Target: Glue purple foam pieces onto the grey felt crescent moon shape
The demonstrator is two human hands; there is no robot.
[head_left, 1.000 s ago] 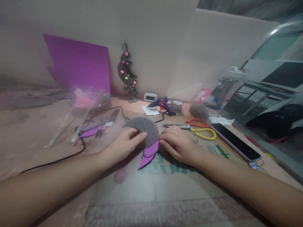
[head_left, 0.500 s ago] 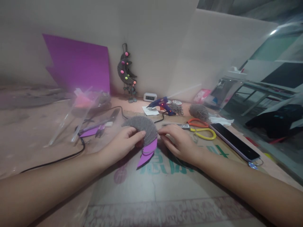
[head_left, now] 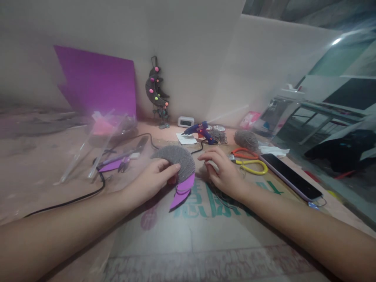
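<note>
A purple crescent-shaped cutout (head_left: 187,183) is wound with grey yarn over its upper part, and its pointed lower end is bare purple with a loose strand across it. My left hand (head_left: 160,174) grips the wound part, thumb on top and fingers behind. Just right of the crescent, apart from it, my right hand (head_left: 221,172) has its fingers curled in on the grey yarn (head_left: 219,192), which trails beneath the palm. The strand between the fingertips is too thin to see clearly. Beyond my right hand lie scissors (head_left: 249,165) with orange and yellow handles.
A blue glue gun (head_left: 198,129) with a lit red light stands behind the crescent, beside a small white clock (head_left: 186,122). A yarn ball (head_left: 246,138) and a phone (head_left: 290,176) are at right. A finished crescent decoration (head_left: 155,88) hangs near purple sheets (head_left: 98,84). A black cord (head_left: 73,201) crosses the left.
My right hand has lifted slightly and its fingertips have drawn away from the crescent's right edge. My left hand keeps its hold on the crescent.
</note>
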